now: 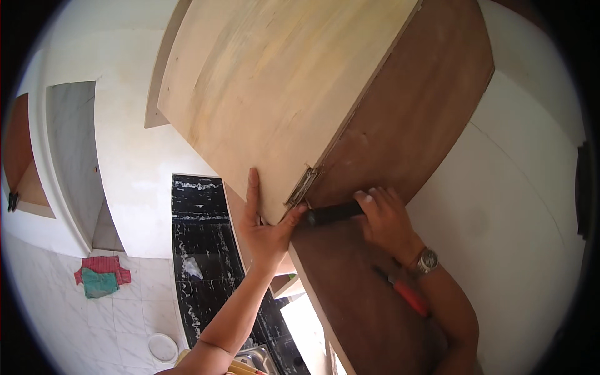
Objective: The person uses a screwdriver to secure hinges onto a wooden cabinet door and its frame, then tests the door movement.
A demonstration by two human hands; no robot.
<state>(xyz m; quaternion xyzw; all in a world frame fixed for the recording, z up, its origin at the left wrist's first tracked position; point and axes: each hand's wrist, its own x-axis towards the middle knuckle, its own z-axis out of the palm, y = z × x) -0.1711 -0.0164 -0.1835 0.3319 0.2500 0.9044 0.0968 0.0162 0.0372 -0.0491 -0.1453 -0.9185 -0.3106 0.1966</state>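
A pale wooden cabinet door (269, 94) stands swung out from a brown cabinet panel (400, 112). A metal hinge (303, 185) sits at its lower corner, along the edge. My left hand (265, 240) grips that corner, the index finger stretched along the door and the thumb by the hinge's lower end. In my right hand (387, 219) is a thick black cylindrical tool (334, 214), its near end close to my left thumb and the hinge; its exact kind cannot be made out. A red-handled tool (409, 297) lies on the brown board (337, 287) under my right forearm.
Down to the left is a black marble-patterned counter (203, 250) with a crumpled clear plastic bag (192, 267) and a metal sink (257, 359). Red and green cloths (100, 282) and a white bucket (163, 348) are on the tiled floor. A white wall (500, 231) rises at right.
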